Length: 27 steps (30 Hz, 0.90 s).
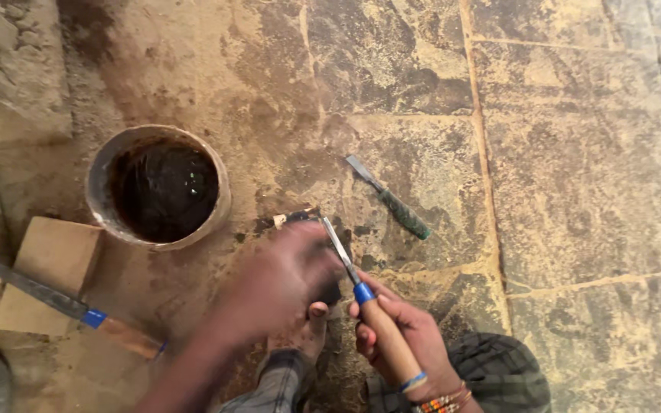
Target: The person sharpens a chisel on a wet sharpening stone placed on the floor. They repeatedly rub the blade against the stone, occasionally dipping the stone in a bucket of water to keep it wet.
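- Right hand (403, 336) grips a wooden-handled chisel (369, 306) with a blue ferrule, blade tilted up-left.
- Left hand (284, 279), blurred, closes over a small dark workpiece (300, 218) on the stone floor (575, 191), touching the blade.
- Green-handled chisel (392, 199) lies just beyond.
- Round bucket (158, 187) of dark liquid stands left.
- Another blue-ferruled chisel (63, 302) rests across a wood block (51, 260) near the floor's left edge.

Looks like a rough woodcarving workshop, work done on the ground: dusty stone-slab floor (575, 191), chisels (389, 197) lying about, wood blocks (47, 268), bucket (159, 186) w/ dark liquid.
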{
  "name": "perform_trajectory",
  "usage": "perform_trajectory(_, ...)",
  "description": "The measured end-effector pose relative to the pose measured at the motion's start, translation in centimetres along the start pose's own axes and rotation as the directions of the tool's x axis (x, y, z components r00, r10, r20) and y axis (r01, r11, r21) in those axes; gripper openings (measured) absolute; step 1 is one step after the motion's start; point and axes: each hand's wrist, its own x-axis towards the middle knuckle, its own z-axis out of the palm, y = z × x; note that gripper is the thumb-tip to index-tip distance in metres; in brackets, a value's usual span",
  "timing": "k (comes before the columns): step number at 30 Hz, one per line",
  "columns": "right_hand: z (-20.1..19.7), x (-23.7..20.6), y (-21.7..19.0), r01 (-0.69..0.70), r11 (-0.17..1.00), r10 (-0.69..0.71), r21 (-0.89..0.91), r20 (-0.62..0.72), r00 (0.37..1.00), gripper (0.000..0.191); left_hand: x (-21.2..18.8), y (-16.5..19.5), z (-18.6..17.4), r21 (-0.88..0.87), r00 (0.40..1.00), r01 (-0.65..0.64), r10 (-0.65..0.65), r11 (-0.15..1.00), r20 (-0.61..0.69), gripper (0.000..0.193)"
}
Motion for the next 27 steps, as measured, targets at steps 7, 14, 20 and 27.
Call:
perform_trajectory(7,-0.4,-0.3,-0.7,-0.017,0.999,0.017,0.03,0.012,1.0,0.056,1.6,-2.5,4.4,0.436,0.861,-0.507,0.462,0.743,0.214,0.098)
perform_trajectory(14,-0.6,-3.2,-1.1,0.046,0.999,-0.045,-0.001,0.168,0.985,0.066,3.7,-0.4,3.2,0.682,0.912,-0.378,0.38,0.627,0.156,0.09)
perform_trajectory(20,-2.2,-4.9,-1.9,0.1,0.995,-0.091,-0.025,0.254,0.963,0.072,3.0,5.5,0.5,0.69,0.873,-0.441,0.452,0.574,0.183,0.086)
perform_trajectory(27,-6.3,-6.6,-0.7,0.097,0.995,-0.092,0.008,0.421,0.902,0.078,1.7,14.2,-0.5,0.46,0.977,0.012,-0.109,0.888,0.185,0.039)
